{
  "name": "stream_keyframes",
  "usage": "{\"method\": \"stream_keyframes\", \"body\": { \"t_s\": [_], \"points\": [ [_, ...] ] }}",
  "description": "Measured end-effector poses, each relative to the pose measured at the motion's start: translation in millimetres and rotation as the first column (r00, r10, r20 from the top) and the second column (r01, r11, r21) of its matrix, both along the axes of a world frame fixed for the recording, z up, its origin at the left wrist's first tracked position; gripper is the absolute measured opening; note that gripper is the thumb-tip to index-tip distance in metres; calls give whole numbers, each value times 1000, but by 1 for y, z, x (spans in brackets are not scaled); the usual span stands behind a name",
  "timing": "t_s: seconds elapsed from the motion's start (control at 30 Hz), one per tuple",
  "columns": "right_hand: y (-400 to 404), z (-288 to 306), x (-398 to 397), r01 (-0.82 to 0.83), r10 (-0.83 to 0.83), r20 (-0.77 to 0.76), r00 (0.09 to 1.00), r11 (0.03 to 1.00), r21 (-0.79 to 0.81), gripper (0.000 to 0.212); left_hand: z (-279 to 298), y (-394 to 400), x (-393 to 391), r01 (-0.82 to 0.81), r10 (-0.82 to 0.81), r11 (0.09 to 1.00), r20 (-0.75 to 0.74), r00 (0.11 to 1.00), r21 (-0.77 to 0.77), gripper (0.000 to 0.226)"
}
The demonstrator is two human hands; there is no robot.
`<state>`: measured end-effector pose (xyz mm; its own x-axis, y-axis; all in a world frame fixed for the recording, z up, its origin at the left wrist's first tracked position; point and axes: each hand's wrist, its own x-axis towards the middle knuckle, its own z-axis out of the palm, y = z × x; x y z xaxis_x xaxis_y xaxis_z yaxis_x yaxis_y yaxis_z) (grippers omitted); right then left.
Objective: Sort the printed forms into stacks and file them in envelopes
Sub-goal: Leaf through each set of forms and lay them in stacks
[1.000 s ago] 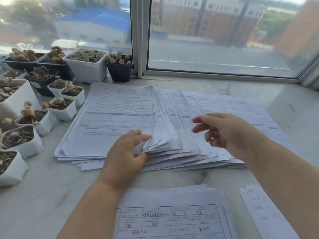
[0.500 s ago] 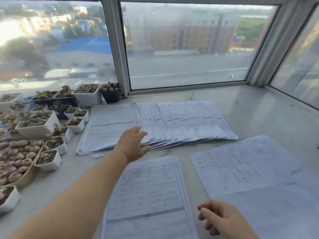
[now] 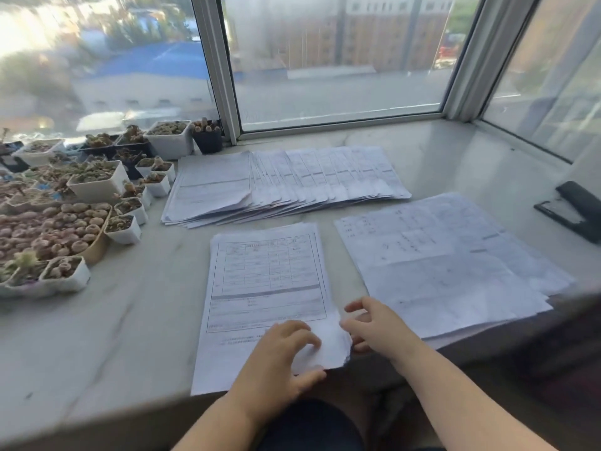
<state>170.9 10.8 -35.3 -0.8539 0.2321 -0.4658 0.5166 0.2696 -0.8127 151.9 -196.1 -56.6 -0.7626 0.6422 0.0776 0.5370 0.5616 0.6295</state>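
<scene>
Both hands have been drawn back from the fanned forms (image 3: 286, 183) to the near stack (image 3: 266, 288): its lifted corner is pinched by the left hand (image 3: 279, 359), while the right hand (image 3: 374, 323), fingers loosely curled, touches the same corner. A sheet is probably being squared or peeled. No envelopes are seen.

The surface (image 3: 136, 320) is pale marble-like stone with grey veins, smooth and softly glossy. The forms (image 3: 266, 275) are thin white matt paper printed with dark lines, the near stack's corner curled and crumpled. The small plant pots (image 3: 97, 187) look like white and black plastic, matt, filled with gritty soil. The stapler (image 3: 575, 209) is black, with a dull sheen. The window frame (image 3: 218, 66) is smooth grey metal.
</scene>
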Motion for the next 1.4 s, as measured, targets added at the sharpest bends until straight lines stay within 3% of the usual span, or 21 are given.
{"method": "stream_keyframes", "body": {
  "t_s": [0.2,0.27,0.37,0.5,0.6,0.73,0.87,1.13,1.2,1.3,1.33,1.4],
  "points": [
    [-13,-6,21,-14,15,6,1000,996,-89,31,-3,-9,-1,-50,30,993,186,982,104,20],
    [-15,-8,25,2,-3,-10,1000,991,-136,36,-3,-10,-1,-112,73,982,247,966,149,8],
    [-15,-10,26,5,-8,-16,1000,979,-203,37,-2,-8,0,-231,135,938,340,931,258,10],
    [-13,-11,23,-3,-2,-15,1000,943,-332,32,-1,-3,3,-406,328,857,273,904,317,19],
    [-14,-13,21,-9,3,-16,1000,934,-356,33,-2,-2,5,-306,267,896,160,950,322,36],
    [-16,-15,17,-32,23,-34,999,952,-304,36,-6,-7,3,-118,102,978,105,989,171,14],
    [-20,-16,14,-9,-6,-68,998,976,-218,31,-6,-12,-3,-97,81,989,142,987,111,34],
    [-28,-15,7,40,-42,-52,998,998,-44,31,0,-14,-10,-115,97,986,143,985,121,12],
    [-24,-13,8,16,-18,-27,999,997,-77,26,-1,-16,-10,-142,127,980,108,986,142,20],
    [-17,-13,9,-61,65,19,998,987,-147,25,-1,-19,-9,-118,109,991,120,987,65,55],
    [-17,-12,10,-77,80,19,997,992,-98,22,-1,-20,-8,-109,102,993,124,987,49,68],
    [-18,-7,6,-60,66,-26,997,983,173,5,2,-20,-7,-168,157,983,133,979,79,85]
  ]
}}
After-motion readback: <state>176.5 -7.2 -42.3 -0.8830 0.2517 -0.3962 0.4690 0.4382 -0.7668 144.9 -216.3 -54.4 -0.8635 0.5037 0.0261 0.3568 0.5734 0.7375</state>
